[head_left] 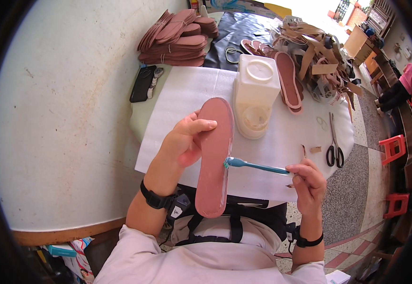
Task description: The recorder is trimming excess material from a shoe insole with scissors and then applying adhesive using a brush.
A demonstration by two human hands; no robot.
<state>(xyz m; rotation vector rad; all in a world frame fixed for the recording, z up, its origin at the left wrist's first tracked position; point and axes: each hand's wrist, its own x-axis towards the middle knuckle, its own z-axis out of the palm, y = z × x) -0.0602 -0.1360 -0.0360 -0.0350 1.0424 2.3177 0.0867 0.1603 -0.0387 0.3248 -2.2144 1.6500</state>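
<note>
My left hand [190, 137] grips a reddish-brown shoe insole [214, 156] near its upper end, thumb on the face and the other fingers behind it. The insole is held up over the near edge of the white-covered table, and a pale wet-looking strip runs down its right edge. Between thumb and fingers, my right hand [308, 182] holds a teal toothbrush [258, 166] by the end of its handle. Its bristles touch the insole's right edge about midway down. Just beyond the insole stands a whitish plastic container [258, 94] with an open round cup at its near foot.
Bundled insoles [175, 40] are stacked at the far left, by a black phone [142, 84] and a wristwatch [155, 80]. Black-handled scissors [334, 146] lie at the right. Pink-edged soles [288, 80] and a heap of straps [324, 57] fill the far right. Red stools [393, 149] and another person [407, 80] are beyond.
</note>
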